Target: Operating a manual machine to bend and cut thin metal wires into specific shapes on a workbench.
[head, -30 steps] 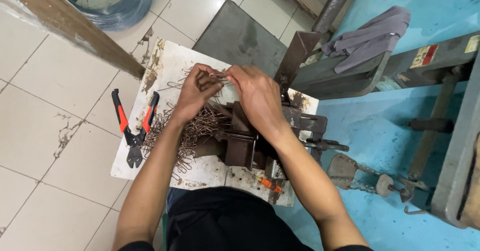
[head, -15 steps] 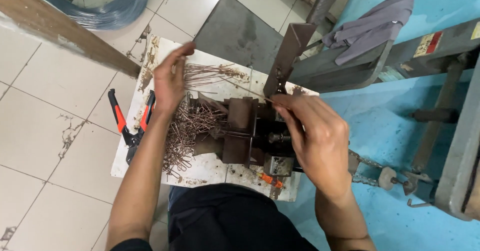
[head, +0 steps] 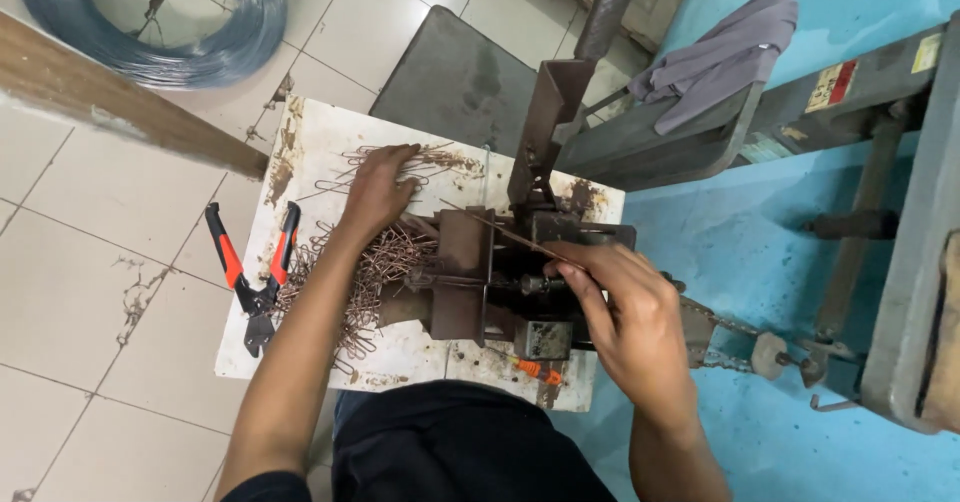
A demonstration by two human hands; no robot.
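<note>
The right hand (head: pixel 630 307) pinches 1 thin, stiff, light wire (head: pixel 500 229) at its near end, over the jig (head: pixel 500 277). The left hand (head: pixel 378 190) presses flat, open, on bent wires (head: pixel 375 262).

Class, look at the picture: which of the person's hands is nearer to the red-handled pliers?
Left. The left hand rests on bent wires just right of the pliers; the right hand is at the metal jig, farther away.

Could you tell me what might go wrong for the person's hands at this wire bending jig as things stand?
The right hand pinches a thin wire right at the bending jig, so fingers might get nipped if the lever moves. The left hand rests on a heap of bent wire pieces; loose ends could prick it or snag. The pliers lie at the board's edge and might slip off.
</note>
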